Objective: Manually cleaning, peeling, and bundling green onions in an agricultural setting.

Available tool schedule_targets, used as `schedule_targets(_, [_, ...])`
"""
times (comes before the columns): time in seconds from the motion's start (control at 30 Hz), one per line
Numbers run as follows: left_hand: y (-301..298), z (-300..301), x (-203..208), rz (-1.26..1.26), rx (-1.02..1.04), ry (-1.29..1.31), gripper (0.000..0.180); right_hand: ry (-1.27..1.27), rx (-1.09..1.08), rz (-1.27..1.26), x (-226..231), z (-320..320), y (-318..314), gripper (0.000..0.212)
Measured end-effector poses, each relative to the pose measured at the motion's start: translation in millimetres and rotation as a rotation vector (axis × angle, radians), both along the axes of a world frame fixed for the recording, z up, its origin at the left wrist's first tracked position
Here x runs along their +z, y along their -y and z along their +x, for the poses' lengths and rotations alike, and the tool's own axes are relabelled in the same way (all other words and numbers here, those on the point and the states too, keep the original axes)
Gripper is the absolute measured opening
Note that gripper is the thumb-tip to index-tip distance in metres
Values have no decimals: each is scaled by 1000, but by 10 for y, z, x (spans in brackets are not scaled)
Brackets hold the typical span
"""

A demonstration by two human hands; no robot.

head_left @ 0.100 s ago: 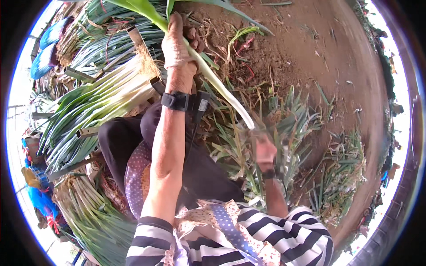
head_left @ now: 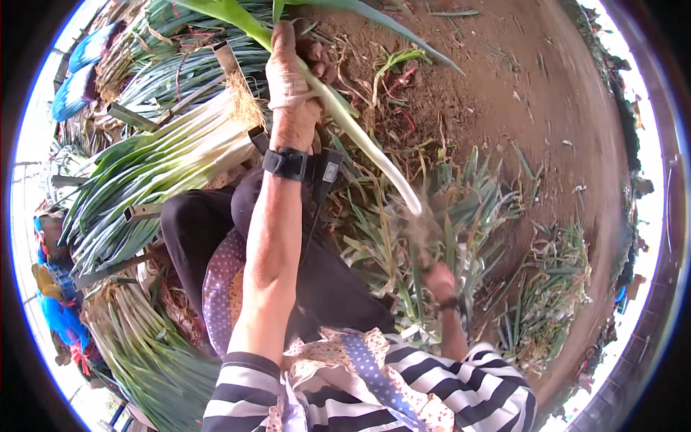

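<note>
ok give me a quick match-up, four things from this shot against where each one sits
Things:
1 left hand
2 right hand
3 stacked leeks
4 trimmings heap

Places:
A on the soil at right
B piled at the left
C grip high on the leek
D low, by the leek's root end

Pairs: 1-C, 2-D, 3-B, 4-A

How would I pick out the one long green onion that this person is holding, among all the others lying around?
Start at the stacked pile of green onions on the person's left, then move right to the raised left hand with its black wristband. The stalk gripped there is the green onion: it alone is lifted off the ground, slanting from green leaves above the left hand down to a white end near the right hand.
</note>
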State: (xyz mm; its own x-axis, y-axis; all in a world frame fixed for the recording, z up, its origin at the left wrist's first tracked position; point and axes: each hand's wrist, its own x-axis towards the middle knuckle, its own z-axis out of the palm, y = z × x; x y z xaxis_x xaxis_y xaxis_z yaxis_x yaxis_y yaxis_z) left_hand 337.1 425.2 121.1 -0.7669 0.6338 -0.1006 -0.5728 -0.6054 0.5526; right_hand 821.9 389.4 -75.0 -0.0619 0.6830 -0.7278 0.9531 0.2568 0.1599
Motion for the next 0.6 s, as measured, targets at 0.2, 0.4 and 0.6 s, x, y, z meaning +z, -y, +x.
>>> schedule_targets(0.2, [69, 88, 123, -75, -80, -147, 27, -521, -426, 517, 1206, -452, -513, 30])
schedule_targets(0.4, [23, 195, -16, -149, -88, -286, 19, -1551, -39, 585, 2110, -2129, -589, 24])
schedule_targets(0.6, [-14, 356, -49, -103, -206, -260, 21, -1402, -94, 613, 1488, -3576, -741, 25])
